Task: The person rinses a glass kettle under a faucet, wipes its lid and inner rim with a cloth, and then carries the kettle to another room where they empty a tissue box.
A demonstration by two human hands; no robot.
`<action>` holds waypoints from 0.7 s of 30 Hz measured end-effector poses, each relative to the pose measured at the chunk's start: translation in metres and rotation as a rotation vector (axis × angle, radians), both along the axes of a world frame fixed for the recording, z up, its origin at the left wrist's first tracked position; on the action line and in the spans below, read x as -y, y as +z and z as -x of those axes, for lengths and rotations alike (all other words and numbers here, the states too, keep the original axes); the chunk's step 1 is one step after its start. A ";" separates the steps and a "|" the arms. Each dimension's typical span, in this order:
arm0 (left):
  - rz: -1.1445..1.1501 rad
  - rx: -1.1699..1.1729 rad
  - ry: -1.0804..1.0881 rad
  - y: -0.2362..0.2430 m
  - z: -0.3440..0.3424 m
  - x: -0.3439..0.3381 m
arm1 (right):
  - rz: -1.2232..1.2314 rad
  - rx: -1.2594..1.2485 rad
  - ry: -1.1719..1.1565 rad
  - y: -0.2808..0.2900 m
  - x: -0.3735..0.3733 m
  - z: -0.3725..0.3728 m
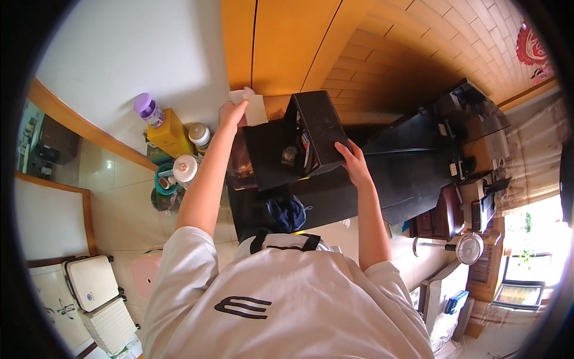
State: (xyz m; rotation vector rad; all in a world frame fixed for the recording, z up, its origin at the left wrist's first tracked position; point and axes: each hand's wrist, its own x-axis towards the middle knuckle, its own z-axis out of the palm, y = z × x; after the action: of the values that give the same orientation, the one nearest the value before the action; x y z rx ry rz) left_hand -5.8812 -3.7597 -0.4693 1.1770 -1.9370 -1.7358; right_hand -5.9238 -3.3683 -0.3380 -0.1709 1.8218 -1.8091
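My right hand (354, 161) grips the near right edge of a black box (323, 128), thumb on its top face. The box is tilted, its open side facing left. Small items show inside, among them a small clear-looking object (289, 157). A flat black panel (266, 149) spreads left of the opening; whether it belongs to the box I cannot tell. My left hand (232, 113) reaches farther out, closed on a white paper-like piece (255, 109) beside the orange wood panel. Its fingertips are partly hidden.
A long black cabinet (400, 173) runs to the right under the box, with a dark blue cloth bag (287, 212) at its near edge. On the left stand a yellow box (170, 133), a purple-lidded jar (148, 107) and white containers (185, 169). A fan (468, 248) stands right.
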 end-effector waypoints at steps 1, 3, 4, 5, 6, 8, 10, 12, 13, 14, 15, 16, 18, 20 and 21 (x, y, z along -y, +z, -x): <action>0.010 0.057 -0.127 0.018 0.004 -0.020 | 0.009 -0.017 -0.021 -0.007 -0.010 0.004; 0.051 0.163 -0.354 0.084 -0.003 -0.067 | 0.046 -0.056 -0.036 -0.020 -0.023 0.008; 0.139 0.286 -0.381 0.088 -0.009 -0.064 | 0.054 -0.081 -0.032 -0.021 -0.018 0.006; 0.391 0.285 -0.365 0.085 -0.017 -0.058 | 0.061 -0.105 -0.032 -0.022 -0.014 0.003; 0.642 0.286 -0.342 0.072 -0.026 -0.051 | 0.070 -0.130 -0.027 -0.022 -0.009 -0.001; 0.832 0.316 -0.259 0.092 -0.031 -0.078 | 0.070 -0.136 -0.055 -0.022 -0.019 -0.004; 1.037 0.104 -0.124 0.105 -0.040 -0.099 | 0.079 -0.133 -0.075 -0.021 -0.025 -0.007; 1.259 -0.158 -0.064 0.105 -0.043 -0.124 | 0.082 -0.120 -0.109 -0.027 -0.034 -0.007; 1.206 -0.203 -0.162 0.118 -0.049 -0.148 | 0.070 -0.117 -0.120 -0.029 -0.038 -0.009; 1.113 -0.231 -0.296 0.120 -0.055 -0.170 | 0.061 -0.117 -0.128 -0.029 -0.039 -0.010; 1.078 -0.114 -0.510 0.122 -0.059 -0.190 | 0.051 -0.117 -0.138 -0.028 -0.042 -0.011; 1.125 -0.089 -0.621 0.118 -0.064 -0.209 | 0.054 -0.122 -0.140 -0.028 -0.044 -0.012; 1.128 -0.070 -0.667 0.091 -0.067 -0.237 | 0.060 -0.128 -0.140 -0.027 -0.046 -0.015; 1.079 0.043 -0.695 0.073 -0.067 -0.249 | 0.047 -0.133 -0.136 -0.026 -0.050 -0.015; 1.031 0.071 -0.691 0.071 -0.067 -0.250 | 0.043 -0.135 -0.134 -0.024 -0.050 -0.016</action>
State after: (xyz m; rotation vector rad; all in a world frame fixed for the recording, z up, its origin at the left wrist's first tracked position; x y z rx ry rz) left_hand -5.8144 -3.5096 -0.3988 0.1939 -2.8833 -0.5856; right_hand -5.9080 -3.3179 -0.3622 -0.1959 1.9293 -1.9724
